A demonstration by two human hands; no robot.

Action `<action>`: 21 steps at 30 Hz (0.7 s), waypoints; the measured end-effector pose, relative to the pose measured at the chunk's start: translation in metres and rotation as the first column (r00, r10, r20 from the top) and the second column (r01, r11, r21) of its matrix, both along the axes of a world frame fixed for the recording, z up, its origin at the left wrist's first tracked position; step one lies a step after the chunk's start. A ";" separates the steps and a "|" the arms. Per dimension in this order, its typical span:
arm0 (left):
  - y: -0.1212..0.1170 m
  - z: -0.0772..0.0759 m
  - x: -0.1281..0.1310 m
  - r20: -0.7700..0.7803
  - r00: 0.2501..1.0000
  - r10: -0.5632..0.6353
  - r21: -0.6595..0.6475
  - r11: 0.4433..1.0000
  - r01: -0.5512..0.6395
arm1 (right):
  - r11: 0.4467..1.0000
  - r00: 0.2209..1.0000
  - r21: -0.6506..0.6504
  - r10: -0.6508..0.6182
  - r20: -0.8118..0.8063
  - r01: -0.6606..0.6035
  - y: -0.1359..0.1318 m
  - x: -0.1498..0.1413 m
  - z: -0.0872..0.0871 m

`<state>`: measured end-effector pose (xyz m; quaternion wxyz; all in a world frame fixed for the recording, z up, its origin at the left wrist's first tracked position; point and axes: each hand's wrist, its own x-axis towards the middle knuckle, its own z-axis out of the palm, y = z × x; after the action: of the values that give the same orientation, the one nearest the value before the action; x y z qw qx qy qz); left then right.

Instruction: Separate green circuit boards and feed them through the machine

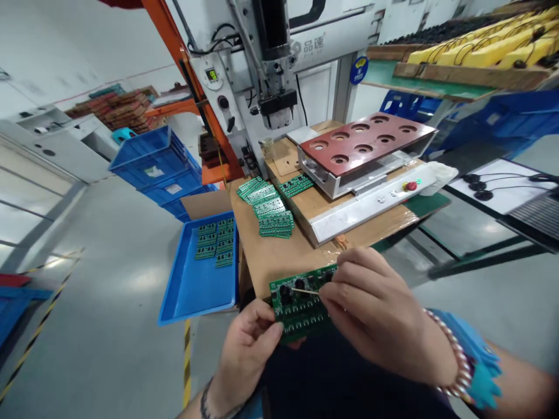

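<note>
A green circuit board (301,317) with black round components and rows of small parts is held up in front of me. My left hand (251,343) grips its left edge between thumb and fingers. In my right hand (371,302) a thin pale stick (305,291) is pinched, its tip reaching a black component at the board's upper left. That hand covers the right part of the board. Beyond it, overlapping stacks of circuit boards (275,215) lie on the brown tabletop (251,256).
A blue tray (183,297) holding several boards sits left of the table. Ahead, a machine head (279,110) hangs near a red-brown fixture plate (349,151) with round holes. A control bar carries a red button (410,186). Blue crates (148,163) are stacked at left.
</note>
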<state>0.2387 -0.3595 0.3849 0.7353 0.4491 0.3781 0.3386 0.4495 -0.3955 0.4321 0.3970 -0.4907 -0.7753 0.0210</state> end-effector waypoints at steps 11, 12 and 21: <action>-0.001 -0.006 -0.005 -0.036 0.999 -0.010 0.019 1.000 0.010 | 1.000 1.000 0.007 0.005 -0.003 -0.005 0.001 -0.001 0.002; -0.001 -0.006 -0.005 -0.033 0.999 -0.004 0.015 1.000 0.005 | 1.000 1.000 0.006 0.003 -0.001 -0.003 0.000 -0.002 0.002; -0.002 -0.005 -0.004 -0.045 0.999 0.014 -0.007 1.000 -0.014 | 1.000 1.000 -0.022 0.016 0.009 -0.016 -0.003 -0.003 0.002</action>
<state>0.2343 -0.3611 0.3803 0.7260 0.4510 0.3989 0.3323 0.4462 -0.3986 0.4341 0.3880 -0.4891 -0.7806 0.0306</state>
